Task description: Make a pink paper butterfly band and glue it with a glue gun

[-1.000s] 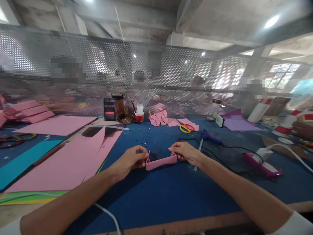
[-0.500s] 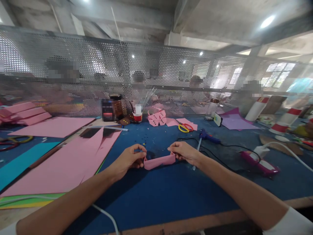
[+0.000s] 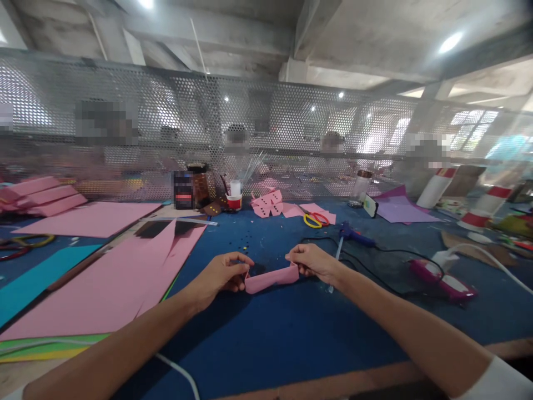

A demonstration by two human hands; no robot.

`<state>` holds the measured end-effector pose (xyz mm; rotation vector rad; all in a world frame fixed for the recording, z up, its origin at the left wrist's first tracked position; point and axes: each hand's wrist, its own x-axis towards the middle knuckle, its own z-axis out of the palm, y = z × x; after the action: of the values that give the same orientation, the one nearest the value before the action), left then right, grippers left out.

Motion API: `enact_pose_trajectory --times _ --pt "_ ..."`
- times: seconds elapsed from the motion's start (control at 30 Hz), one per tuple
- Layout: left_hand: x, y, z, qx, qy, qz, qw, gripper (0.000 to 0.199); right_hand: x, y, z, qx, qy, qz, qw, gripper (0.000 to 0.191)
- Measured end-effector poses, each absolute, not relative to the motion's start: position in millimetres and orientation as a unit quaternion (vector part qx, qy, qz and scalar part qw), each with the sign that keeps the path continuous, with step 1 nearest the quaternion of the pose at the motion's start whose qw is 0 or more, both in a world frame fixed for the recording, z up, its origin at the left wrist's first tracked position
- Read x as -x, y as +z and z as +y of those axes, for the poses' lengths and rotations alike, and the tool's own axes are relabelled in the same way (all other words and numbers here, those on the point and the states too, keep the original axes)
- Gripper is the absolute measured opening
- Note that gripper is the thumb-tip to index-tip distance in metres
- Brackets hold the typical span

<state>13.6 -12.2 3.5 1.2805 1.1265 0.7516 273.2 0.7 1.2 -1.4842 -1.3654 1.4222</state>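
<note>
A folded pink paper strip (image 3: 271, 279) spans the gap between my hands, its ends bent back, low over the blue table (image 3: 266, 339). Its left end is pinched in the fingers of my left hand (image 3: 227, 273). My right hand (image 3: 310, 260) grips the right end between thumb and fingers. Small dark bits lie on the table just beyond my left hand. Behind the strip stands a pink cut-out with black dots (image 3: 267, 204).
Pink sheets (image 3: 95, 278) cover the left side. Scissors (image 3: 316, 219), a blue glue gun (image 3: 358, 234) with its cable and a magenta power strip (image 3: 443, 281) lie right. Jars and a cup (image 3: 234, 201) stand along the mesh screen (image 3: 283, 116).
The view has shifted slightly. Both hands keep hold of the strip, and the fingers of my left hand have moved a little at its end.
</note>
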Motion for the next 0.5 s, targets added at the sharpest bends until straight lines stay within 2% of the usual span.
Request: enact_pose_trajectory --times 0.5 --pt "-13.9 1.7 -11.1 -0.544 0.325 0.497 0.592 0.029 -272.9 3.1 -0.4 0.575 0.541 -0.523 0.321 0.016"
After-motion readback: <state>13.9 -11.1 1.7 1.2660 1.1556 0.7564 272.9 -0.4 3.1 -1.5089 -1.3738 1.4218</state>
